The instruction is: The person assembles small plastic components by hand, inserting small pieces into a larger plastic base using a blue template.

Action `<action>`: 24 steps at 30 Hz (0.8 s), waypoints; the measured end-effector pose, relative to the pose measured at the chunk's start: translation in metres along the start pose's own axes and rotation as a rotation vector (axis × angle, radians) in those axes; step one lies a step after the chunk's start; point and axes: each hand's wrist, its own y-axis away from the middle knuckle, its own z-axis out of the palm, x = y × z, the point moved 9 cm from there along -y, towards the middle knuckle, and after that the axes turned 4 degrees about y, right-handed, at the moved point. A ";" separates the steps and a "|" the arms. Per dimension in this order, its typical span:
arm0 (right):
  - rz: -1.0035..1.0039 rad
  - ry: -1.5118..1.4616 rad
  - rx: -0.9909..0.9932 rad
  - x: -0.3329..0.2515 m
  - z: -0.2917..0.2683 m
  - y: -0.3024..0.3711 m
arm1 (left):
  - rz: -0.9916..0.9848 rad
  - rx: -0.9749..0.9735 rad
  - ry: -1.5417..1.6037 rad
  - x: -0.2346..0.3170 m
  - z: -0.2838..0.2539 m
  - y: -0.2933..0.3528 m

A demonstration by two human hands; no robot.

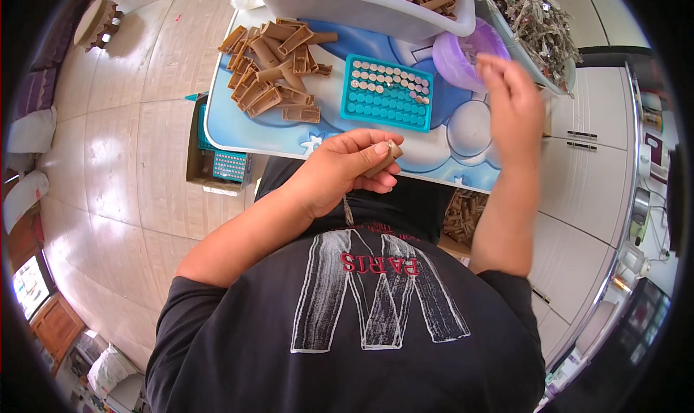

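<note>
Left hand [340, 168] grips brown plastic piece [384, 160]; right hand [512, 102] open above, well apart.

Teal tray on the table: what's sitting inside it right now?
The teal tray holds small round silvery pieces in its far rows, toward the white bin; the near rows show empty holes. What lies under the tray is hidden.

A single head-worn fisheye view looks steeply down from close above the person's chest. The small table [318, 134] fills the frame toward 12 o'clock, the tiled floor [123, 160] spreads toward 9, and white cabinets [585, 174] curve along 3.
</note>
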 end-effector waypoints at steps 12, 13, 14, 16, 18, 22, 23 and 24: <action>-0.052 0.677 -0.572 0.072 0.074 -0.082 | 0.036 0.070 0.000 0.001 -0.010 -0.002; -0.051 0.675 -0.572 0.073 0.075 -0.084 | 0.046 0.078 -0.002 0.001 -0.010 -0.002; -0.061 0.686 -0.616 0.075 0.081 -0.083 | 0.045 0.077 -0.003 0.001 -0.009 -0.002; -0.069 0.699 -0.658 0.076 0.086 -0.083 | 0.042 0.101 -0.011 0.001 -0.011 -0.002; -0.045 0.758 -0.717 0.077 0.091 -0.083 | 0.042 0.099 -0.009 0.000 -0.010 -0.004; -0.024 0.799 -0.696 0.083 0.090 -0.082 | 0.052 0.106 0.006 0.000 -0.012 -0.005; -0.045 0.788 -0.702 0.075 0.090 -0.080 | 0.054 0.109 0.009 0.000 -0.014 -0.005; -0.067 0.775 -0.708 0.069 0.091 -0.079 | 0.059 0.116 0.021 -0.001 -0.017 -0.005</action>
